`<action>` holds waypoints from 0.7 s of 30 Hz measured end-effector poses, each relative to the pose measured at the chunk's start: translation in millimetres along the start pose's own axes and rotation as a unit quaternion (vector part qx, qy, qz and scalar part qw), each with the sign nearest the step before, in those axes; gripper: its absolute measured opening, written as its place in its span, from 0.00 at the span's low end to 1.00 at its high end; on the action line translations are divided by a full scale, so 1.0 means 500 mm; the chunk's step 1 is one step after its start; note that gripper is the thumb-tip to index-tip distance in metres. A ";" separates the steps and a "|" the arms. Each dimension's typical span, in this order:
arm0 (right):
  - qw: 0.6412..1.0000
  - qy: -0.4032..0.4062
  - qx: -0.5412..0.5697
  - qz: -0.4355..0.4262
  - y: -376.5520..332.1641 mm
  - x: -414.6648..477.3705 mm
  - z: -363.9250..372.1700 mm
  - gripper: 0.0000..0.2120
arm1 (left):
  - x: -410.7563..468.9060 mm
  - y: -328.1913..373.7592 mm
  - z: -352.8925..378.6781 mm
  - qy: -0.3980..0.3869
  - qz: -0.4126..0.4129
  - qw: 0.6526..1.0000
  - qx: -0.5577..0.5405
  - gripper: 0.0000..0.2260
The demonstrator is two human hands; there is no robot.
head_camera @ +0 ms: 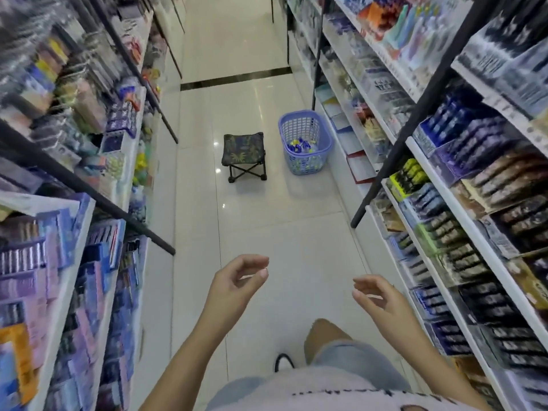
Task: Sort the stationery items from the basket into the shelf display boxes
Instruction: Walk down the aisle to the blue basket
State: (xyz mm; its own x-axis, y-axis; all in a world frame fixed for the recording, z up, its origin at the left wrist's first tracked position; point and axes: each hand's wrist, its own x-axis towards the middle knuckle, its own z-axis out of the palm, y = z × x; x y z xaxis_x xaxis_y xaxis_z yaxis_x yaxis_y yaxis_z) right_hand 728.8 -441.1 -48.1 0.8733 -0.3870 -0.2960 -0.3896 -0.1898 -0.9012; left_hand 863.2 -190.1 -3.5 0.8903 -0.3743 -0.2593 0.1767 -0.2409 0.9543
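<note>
Your left hand [237, 280] is raised in front of you with the grip narrow: thumb and forefinger curl toward each other, tips close but apart, and nothing lies between them. Your right hand [376, 295] is at about the same height, its grip also loosely curled and empty, fingers pointing left toward the other hand. The two hands are well apart, both over bare floor [267, 232].

Below the hands your knee [326, 336] shows above the hem of light denim shorts, with a pale top at the bottom edge of the view.

You stand in a narrow aisle of glossy pale tiles, crossed farther on by a dark strip [234, 80]. The basket [305, 142], a blue-violet plastic one with lattice walls, stands on the floor well ahead of you, close against the foot of the right shelf [444, 185]. Small blue, yellow and white items [301, 145] lie in its bottom; they are too small to identify. Just left of the basket, apart from it, stands a small folding stool [244, 157] with a dark leaf-print seat.

The right shelf carries rows of display boxes [462, 247] packed with pens. The left shelf [89, 173] holds more boxed stock, blurred.
</note>
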 end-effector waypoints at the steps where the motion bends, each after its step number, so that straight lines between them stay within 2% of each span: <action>1: 1.000 0.003 0.001 0.001 -0.009 0.033 0.002 0.08 | 0.034 0.007 -0.005 -0.001 0.000 1.000 -0.002 0.07; 7: 1.000 -0.012 0.001 -0.018 -0.095 0.287 0.030 0.08 | 0.229 0.018 -0.048 0.046 -0.020 0.999 -0.018 0.06; 15: 0.988 -0.087 0.001 -0.127 -0.314 0.614 0.094 0.09 | 0.438 0.056 -0.112 0.133 -0.045 0.990 -0.019 0.08; 21: 0.991 -0.083 0.012 -0.107 -0.369 0.807 0.118 0.10 | 0.638 0.103 -0.147 0.126 -0.055 0.990 -0.024 0.07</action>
State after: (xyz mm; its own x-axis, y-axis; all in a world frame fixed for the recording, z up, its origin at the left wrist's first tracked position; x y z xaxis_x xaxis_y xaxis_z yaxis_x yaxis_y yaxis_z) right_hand 1170.3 -509.2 -19.8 0.9719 -0.1865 -0.1434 -0.1848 -0.2283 -0.9559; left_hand 1187.2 -256.0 -26.4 0.9402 -0.1106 -0.3221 0.2924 -0.2227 0.9300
